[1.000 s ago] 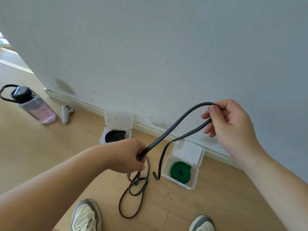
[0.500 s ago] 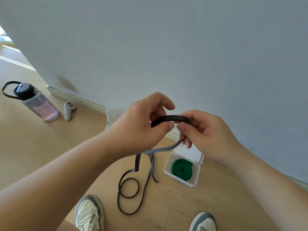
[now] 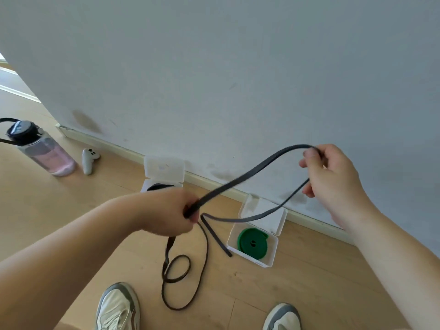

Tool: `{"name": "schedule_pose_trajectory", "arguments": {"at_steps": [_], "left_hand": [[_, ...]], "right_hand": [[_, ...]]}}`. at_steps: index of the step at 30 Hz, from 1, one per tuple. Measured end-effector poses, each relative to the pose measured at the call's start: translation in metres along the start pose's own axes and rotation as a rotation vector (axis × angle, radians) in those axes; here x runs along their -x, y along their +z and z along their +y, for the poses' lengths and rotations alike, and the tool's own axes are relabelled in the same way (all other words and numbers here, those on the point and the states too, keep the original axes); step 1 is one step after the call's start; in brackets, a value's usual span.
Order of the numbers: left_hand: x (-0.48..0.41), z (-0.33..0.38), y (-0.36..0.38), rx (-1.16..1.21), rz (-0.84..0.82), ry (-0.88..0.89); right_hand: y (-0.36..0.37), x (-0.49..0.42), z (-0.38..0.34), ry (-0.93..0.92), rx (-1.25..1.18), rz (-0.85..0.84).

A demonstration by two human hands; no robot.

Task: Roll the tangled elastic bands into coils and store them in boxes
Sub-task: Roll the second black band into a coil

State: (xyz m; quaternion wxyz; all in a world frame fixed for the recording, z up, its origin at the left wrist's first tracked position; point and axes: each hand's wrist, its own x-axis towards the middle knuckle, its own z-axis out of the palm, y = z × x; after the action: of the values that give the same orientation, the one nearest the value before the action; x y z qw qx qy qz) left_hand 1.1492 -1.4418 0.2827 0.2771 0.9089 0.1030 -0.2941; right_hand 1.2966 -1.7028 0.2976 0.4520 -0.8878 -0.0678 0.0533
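A: Is there any brand or writing that can be read?

B: I cannot read any. The water bottle (image 3: pixel 45 151), with a black lid and pink liquid, stands on the wooden floor (image 3: pixel 309 270) at the far left, and whatever is printed on it is too blurred. A white controller (image 3: pixel 88 160) lies just beside it.

A: How are the fingers of the left hand (image 3: pixel 171 211)?

B: They are curled into a fist around the black elastic band (image 3: pixel 250 173) and grip it firmly.

A: And the right hand (image 3: pixel 331 172)?

B: It is higher, in front of the grey wall (image 3: pixel 238 67). The thumb and forefinger pinch the top of the band. The other fingers are loosely bent, and the band passes behind them.

A: Where is the band itself?

B: One part runs in the air between the two hands. From the right hand a second part comes down to a fold near the left hand, and its free end hangs just beside the box (image 3: pixel 252 262) with the green coil (image 3: pixel 252 242) inside. Below the left hand the rest drops to the floor and lies in loops between the two shoes (image 3: pixel 117 308).

A: Is there another box?

B: Yes, a second open box (image 3: pixel 164 169) stands at the wall, behind the left hand. A black coil (image 3: pixel 159 186) shows partly in it.
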Motion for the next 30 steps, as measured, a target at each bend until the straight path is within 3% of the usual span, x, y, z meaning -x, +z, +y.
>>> {"name": "schedule_pose_trajectory", "arguments": {"at_steps": [3,8,10,14,18,21,23,25,30], "left_hand": [[0.014,0.020,-0.012,0.075,0.276,0.120],[0.025,0.052,-0.005,0.144,0.463,0.471],[0.025,0.056,-0.005,0.243,0.543,0.545],[0.023,0.052,-0.009,0.331,0.554,0.497],[0.001,0.030,0.012,-0.007,0.186,0.115],[-0.006,0.010,0.019,-0.069,-0.042,-0.048],[-0.006,0.001,0.014,-0.060,-0.003,-0.077],[-0.004,0.001,0.006,-0.004,0.141,-0.044],[0.022,0.033,-0.018,0.558,0.332,0.170]], "right_hand": [[-0.002,-0.001,0.012,0.022,0.214,-0.190],[0.020,0.037,-0.022,-0.211,-0.111,-0.585],[0.029,0.044,-0.028,-0.233,-0.168,-0.634],[0.028,0.041,-0.029,-0.234,-0.210,-0.509],[0.024,0.041,-0.032,-0.278,-0.381,-0.366],[0.017,0.035,-0.031,-0.244,-0.434,-0.208],[0.013,0.028,-0.026,-0.175,-0.341,-0.109],[0.010,0.020,-0.017,-0.075,-0.172,-0.048],[0.013,0.008,-0.002,-0.018,0.121,-0.097]]}}
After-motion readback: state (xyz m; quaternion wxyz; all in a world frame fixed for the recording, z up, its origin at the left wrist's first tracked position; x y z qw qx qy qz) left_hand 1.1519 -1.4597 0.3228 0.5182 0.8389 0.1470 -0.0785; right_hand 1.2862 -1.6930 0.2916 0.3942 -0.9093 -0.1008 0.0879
